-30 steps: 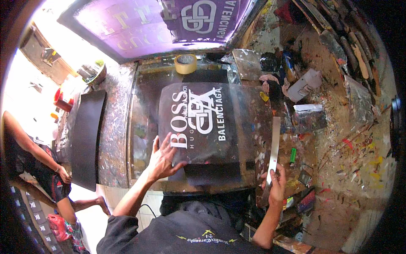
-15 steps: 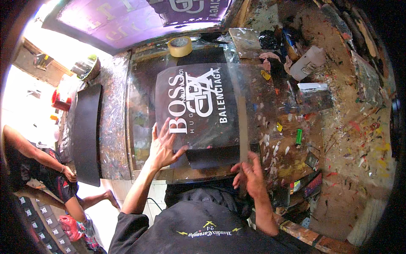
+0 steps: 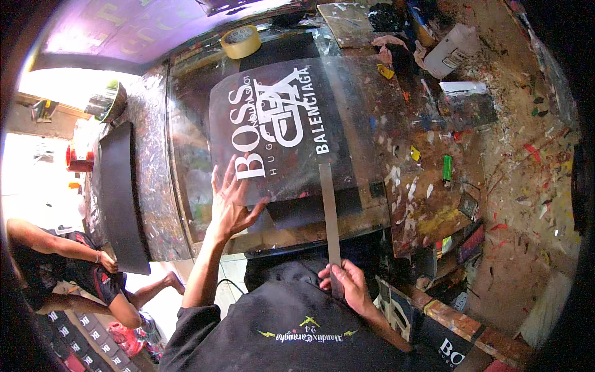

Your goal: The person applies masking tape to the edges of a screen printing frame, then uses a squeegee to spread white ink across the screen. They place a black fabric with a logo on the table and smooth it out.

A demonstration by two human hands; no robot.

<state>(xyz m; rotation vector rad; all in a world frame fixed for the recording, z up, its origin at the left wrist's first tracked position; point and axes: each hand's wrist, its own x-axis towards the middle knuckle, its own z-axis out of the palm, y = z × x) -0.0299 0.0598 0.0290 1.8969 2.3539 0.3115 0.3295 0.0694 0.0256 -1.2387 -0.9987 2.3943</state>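
Observation:
A clear plastic film (image 3: pixel 291 177) with white printed lettering lies over a black sheet (image 3: pixel 297 214) on the worktable. My left hand (image 3: pixel 230 204) rests spread and open on the film's near left corner. In my right hand (image 3: pixel 347 284), close to my shirt, is a long, flat, grey metal ruler (image 3: pixel 330 214), gripped by its near end. Its far end reaches over the film, just below the lettering. Part of the ruler's near end is hidden by my fingers.
A tape roll (image 3: pixel 240 42) sits beyond the film. Left lies a black panel (image 3: pixel 124 198), beside another person's hand (image 3: pixel 108 261). Right are a green lighter (image 3: pixel 447 168), a whitish plastic container (image 3: pixel 450 51) and a paint-stained board (image 3: pixel 427 217). A purple screen frame (image 3: pixel 124 31) stands at the back.
My right hand has drawn the ruler toward my body and a little left. My left hand stays spread on the film. The whole view has shifted slightly.

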